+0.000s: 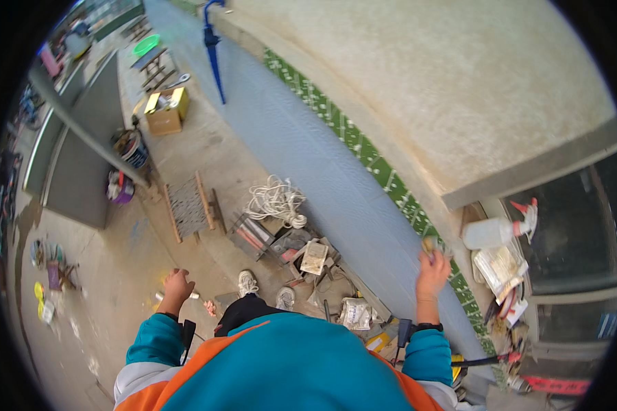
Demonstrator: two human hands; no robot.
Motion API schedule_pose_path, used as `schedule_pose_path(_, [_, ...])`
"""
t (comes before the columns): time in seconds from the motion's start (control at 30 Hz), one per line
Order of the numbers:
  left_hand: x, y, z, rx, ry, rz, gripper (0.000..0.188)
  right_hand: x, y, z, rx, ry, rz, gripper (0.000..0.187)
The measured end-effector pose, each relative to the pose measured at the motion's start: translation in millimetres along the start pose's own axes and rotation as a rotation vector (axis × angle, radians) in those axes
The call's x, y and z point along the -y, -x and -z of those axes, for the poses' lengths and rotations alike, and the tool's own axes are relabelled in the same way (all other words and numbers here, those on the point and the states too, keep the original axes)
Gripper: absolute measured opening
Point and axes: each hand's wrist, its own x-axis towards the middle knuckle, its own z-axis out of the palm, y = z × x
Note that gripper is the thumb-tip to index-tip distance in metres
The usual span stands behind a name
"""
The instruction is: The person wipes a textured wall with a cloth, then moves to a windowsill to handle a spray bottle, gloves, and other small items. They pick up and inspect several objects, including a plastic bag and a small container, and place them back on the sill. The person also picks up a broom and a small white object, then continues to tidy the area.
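My right hand is raised to the low wall, its fingers closed on a small yellowish-brown thing too blurred to name. That thing is over the edge of a green strip with white marks, which runs along the top of the blue-grey wall face. Off to the left, my left hand hangs above the concrete floor, fingers loosely bent and thumb apart, with nothing visible in it. Behind its wrist, a short silvery bar shows in part.
On the ledge lie a spray bottle with a red-and-white head and a worn packet. Near my shoes are bundled white rope, a woven stool and rubble. Farther off stand a carton and a blue umbrella.
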Motion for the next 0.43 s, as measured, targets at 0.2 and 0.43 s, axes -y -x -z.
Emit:
schedule_pose_path(0.2, [37.8, 41.4, -17.7, -0.001, 0.053, 0.168, 0.040, -21.9, 74.5, -21.5, 0.711, -0.039, -0.111, 0.023])
schedule_pose_path(0.43, [51.9, 84.3, -20.8, 0.120, 0.082, 0.378, 0.041, 107.9, -93.9, 38.6, -0.066, -0.320, 0.371, 0.025])
